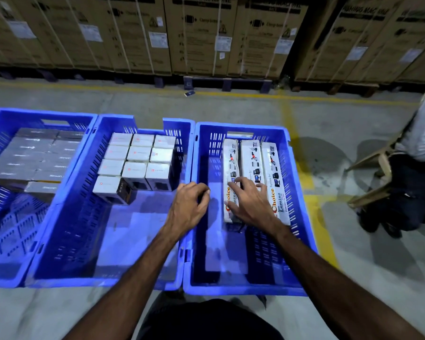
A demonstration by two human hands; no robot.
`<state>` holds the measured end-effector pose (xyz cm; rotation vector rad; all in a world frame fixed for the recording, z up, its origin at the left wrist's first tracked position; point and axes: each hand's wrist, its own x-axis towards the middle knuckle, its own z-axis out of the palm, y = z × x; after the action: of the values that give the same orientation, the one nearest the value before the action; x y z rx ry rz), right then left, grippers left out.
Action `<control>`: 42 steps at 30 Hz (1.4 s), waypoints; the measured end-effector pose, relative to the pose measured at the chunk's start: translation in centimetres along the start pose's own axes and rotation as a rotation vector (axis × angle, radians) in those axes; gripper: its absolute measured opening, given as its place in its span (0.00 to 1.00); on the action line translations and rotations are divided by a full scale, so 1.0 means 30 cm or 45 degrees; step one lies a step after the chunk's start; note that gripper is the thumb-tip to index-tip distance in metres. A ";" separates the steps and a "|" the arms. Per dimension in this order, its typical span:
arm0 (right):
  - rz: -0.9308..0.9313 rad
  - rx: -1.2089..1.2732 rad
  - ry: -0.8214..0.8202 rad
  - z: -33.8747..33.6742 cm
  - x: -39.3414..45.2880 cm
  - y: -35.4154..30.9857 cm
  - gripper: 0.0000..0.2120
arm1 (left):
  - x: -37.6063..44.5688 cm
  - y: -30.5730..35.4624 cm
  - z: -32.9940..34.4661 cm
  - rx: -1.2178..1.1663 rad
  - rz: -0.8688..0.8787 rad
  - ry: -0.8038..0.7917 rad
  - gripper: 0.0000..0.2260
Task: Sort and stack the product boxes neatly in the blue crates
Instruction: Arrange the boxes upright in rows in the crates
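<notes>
**Operator:** Head view, and I'm looking down on three blue perforated plastic crates side by side on the grey concrete floor. My right hand (252, 201) lies flat with fingers spread and relaxed on the long white printed cartons (252, 165), which sit three abreast, lengthwise, in the far half of the right crate (298, 192). It covers the near end of the middle carton. Nothing pinched, just a palm pressing down.

**Spotter:** And your left?

**Operator:** My left hand (190, 204) hovers over the rims where the middle crate (66, 231) and the right crate meet. Its fingers are loosely curled and hold nothing.

**Spotter:** What's in the other crates?

**Operator:** In the middle crate, small white square boxes (139, 158) are packed in a tight block against the far wall, with one box (111, 188) at the near left corner of the block sitting slightly askew. The left crate (8, 241) holds flat grey boxes (37, 155) stacked in rows toward the far side.

**Spotter:** Surroundings?

**Operator:** Tall brown cardboard appliance cartons (201, 33) line the back on pallets behind a yellow floor line (290, 123). At the right edge a seated person (417, 143) is on a chair.
</notes>
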<state>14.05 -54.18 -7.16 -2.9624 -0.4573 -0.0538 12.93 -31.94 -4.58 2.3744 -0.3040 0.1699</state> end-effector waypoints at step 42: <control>0.013 -0.324 -0.366 0.042 -0.084 -0.125 0.50 | -0.001 -0.019 0.004 -0.031 0.063 0.020 0.07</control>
<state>10.53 -51.20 -8.02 -3.2363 -0.5032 0.3445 13.05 -31.60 -5.05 2.3414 -0.3552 0.2063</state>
